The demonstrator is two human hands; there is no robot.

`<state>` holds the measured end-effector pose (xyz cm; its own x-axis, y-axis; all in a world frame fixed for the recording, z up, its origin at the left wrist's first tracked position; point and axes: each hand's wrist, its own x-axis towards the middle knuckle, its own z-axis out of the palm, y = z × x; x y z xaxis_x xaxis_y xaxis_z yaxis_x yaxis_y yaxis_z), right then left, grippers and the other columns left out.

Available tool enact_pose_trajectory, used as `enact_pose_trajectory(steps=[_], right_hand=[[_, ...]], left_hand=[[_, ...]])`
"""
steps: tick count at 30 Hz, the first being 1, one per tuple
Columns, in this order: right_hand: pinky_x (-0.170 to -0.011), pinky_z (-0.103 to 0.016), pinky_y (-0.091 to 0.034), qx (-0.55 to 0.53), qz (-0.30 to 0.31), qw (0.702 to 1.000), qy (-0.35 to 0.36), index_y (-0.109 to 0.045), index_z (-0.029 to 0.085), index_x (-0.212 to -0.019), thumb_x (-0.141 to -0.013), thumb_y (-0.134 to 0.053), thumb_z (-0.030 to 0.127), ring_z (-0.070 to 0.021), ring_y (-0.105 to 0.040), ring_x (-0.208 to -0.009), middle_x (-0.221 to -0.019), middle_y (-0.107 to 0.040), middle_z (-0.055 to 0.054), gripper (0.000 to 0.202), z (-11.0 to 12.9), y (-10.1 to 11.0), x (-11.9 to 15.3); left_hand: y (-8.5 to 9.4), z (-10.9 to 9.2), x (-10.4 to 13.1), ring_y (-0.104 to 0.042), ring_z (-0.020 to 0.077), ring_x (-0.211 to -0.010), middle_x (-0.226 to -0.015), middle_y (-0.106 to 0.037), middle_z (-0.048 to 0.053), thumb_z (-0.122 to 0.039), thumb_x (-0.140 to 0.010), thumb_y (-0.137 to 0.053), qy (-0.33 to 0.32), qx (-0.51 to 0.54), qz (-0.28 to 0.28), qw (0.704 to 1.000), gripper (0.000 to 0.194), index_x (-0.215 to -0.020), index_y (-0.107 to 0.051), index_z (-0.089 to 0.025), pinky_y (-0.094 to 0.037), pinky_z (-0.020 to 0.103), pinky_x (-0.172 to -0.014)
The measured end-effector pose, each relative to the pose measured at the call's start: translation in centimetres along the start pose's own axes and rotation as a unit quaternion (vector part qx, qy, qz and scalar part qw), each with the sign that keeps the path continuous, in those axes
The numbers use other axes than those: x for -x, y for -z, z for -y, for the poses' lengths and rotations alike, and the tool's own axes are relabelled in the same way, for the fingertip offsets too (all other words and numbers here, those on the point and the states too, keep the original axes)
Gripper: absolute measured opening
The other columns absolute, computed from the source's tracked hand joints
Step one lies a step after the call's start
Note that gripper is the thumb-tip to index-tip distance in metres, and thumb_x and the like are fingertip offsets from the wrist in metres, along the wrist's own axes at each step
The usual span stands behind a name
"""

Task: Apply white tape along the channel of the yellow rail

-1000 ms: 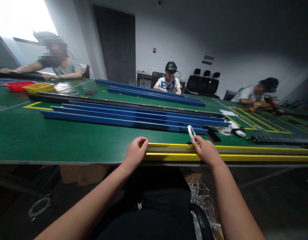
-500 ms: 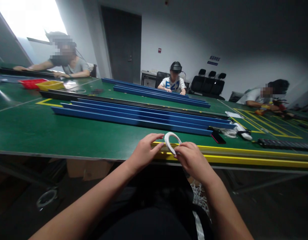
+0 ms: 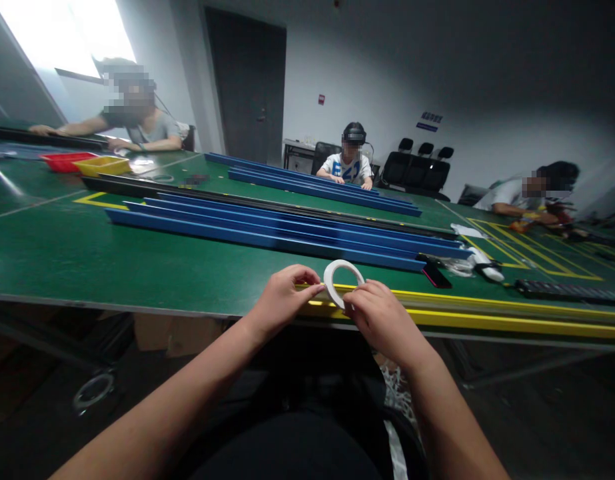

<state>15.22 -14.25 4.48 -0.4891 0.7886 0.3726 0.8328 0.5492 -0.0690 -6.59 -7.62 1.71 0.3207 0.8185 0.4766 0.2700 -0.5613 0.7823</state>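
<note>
A narrow roll of white tape (image 3: 330,279) stands on its edge above the yellow rail (image 3: 427,317), its round hole showing. My right hand (image 3: 380,310) is closed on the roll's right side, thumb and fingers gripping the ring. At the roll's left edge, the thumb and forefinger of my left hand (image 3: 290,293) are pinched together. What sits between those fingertips is too small to make out. The yellow rail lies along the table's front edge, partly behind both hands.
Blue rails (image 3: 267,239) and a black rail (image 3: 212,200) lie across the green table (image 3: 197,287). A phone (image 3: 436,273) rests near their right end. Red (image 3: 67,162) and yellow trays (image 3: 102,167) stand at left. Three other people sit around the table.
The tape roll has turned so its face and hole show more. My left thumb and forefinger have closed together at its left edge; the right hand keeps its grip.
</note>
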Motion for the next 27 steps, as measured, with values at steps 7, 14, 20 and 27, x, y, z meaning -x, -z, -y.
enact_pose_trajectory(steps=[7,14,20,27], right_hand=[[-0.094,-0.037,-0.036,0.012,0.009,1.0,0.02,-0.062,0.022,-0.096,-0.089,-0.054,0.023,-0.0184,-0.056,-0.087,-0.086,-0.065,-0.005,0.01,-0.1,0.5,-0.9],[-0.07,-0.028,-0.035,0.043,0.043,0.998,0.012,-0.062,0.021,-0.093,-0.095,-0.045,0.042,-0.0176,-0.056,-0.076,-0.08,-0.065,-0.006,0.027,-0.4,1.3,-2.1],[-0.063,-0.025,-0.034,0.022,0.096,0.993,-0.064,-0.056,0.028,-0.125,-0.096,-0.038,0.047,-0.0165,-0.061,-0.076,-0.091,-0.07,-0.004,0.039,-0.7,2.8,-3.4],[-0.067,-0.025,-0.042,-0.007,0.239,0.961,-0.136,-0.052,0.029,-0.133,-0.092,-0.042,0.052,-0.0187,-0.064,-0.082,-0.094,-0.072,-0.004,0.048,-3.4,5.4,-5.0]], left_hand=[[0.8,0.3,-0.3,-0.066,0.0163,-0.08,-0.088,-0.072,0.003,-0.039,-0.083,-0.059,0.025,0.014,0.007,1.0,0.028,-0.102,-0.069,-0.021,-0.054,0.029,-0.075],[2.2,0.9,-0.5,-0.066,0.0172,-0.081,-0.088,-0.073,0.002,-0.043,-0.084,-0.058,0.014,-0.058,0.018,0.998,0.025,-0.087,-0.072,-0.022,-0.052,0.029,-0.075],[3.7,2.7,-0.7,-0.065,0.0177,-0.081,-0.089,-0.072,0.003,-0.042,-0.084,-0.055,0.041,-0.087,0.004,0.995,0.026,-0.089,-0.07,-0.021,-0.051,0.029,-0.075],[5.1,4.1,-0.5,-0.062,0.0167,-0.075,-0.082,-0.071,0.003,-0.046,-0.082,-0.055,0.104,-0.132,0.033,0.985,0.031,-0.085,-0.069,-0.019,-0.046,0.026,-0.066]])
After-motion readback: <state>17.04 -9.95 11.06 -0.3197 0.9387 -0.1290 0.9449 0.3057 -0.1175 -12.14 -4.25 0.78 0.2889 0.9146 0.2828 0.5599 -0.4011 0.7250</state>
